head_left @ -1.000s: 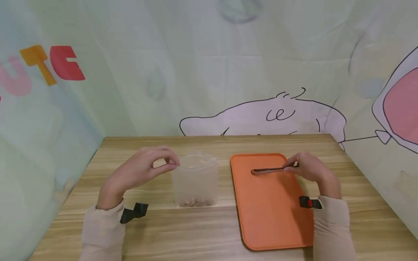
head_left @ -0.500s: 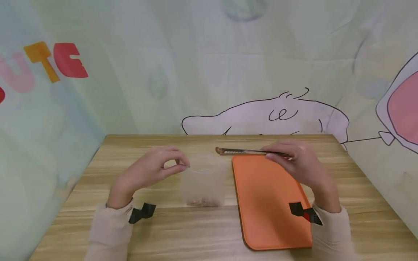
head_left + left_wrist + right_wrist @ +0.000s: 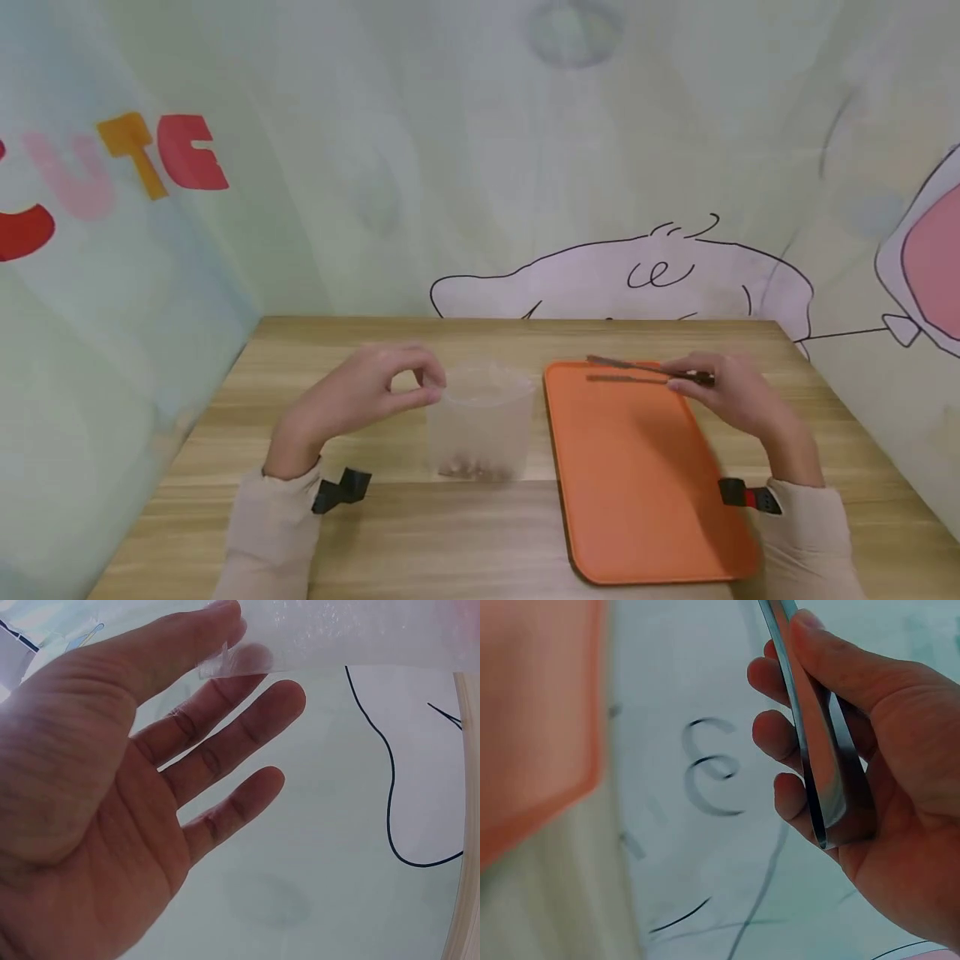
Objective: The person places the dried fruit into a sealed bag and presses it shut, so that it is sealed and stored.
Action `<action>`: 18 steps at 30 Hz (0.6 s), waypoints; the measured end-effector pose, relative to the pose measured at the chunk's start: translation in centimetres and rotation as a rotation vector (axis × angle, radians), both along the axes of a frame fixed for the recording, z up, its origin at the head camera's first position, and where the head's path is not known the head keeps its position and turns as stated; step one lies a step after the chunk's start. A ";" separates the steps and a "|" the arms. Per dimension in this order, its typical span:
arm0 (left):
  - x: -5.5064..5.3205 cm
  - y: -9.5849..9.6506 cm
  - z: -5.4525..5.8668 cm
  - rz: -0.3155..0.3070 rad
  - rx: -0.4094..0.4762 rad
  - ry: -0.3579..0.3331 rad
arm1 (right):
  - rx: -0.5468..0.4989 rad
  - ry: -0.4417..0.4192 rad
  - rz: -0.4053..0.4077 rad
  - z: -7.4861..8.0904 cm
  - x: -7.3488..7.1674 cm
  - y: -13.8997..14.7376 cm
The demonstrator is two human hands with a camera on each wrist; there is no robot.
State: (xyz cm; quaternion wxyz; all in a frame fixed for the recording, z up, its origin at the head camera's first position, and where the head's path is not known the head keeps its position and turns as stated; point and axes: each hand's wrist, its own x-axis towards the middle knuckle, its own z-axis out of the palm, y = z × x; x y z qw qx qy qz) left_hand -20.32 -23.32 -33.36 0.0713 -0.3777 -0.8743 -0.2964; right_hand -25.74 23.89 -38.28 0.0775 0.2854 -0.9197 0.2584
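Note:
In the head view, my left hand (image 3: 367, 390) pinches the upper left edge of a translucent plastic bag (image 3: 483, 425). The bag stands upright on the table with its mouth open, and several small brown pieces (image 3: 472, 467) lie in its bottom; their kind cannot be told. The left wrist view shows the bag's edge (image 3: 352, 637) between thumb and index finger, the other fingers loosely extended. My right hand (image 3: 738, 392) holds metal tongs (image 3: 626, 365) over the far part of the orange tray (image 3: 645, 492). Their arms are spread, with nothing visible between the tips.
The wooden table (image 3: 390, 533) ends at a printed cloth backdrop (image 3: 360, 208) behind and at both sides. The tray lies just right of the bag, with a low raised rim.
The tongs moved left from the tray to the bag's mouth with a small brown piece at their tips, then returned right over the tray, spread and without it. The left hand keeps its pinch.

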 end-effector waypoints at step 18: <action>0.0 0.8 -0.5 0.017 -0.028 -0.113 | 0.086 -0.245 0.150 -5.7 0.6 3.7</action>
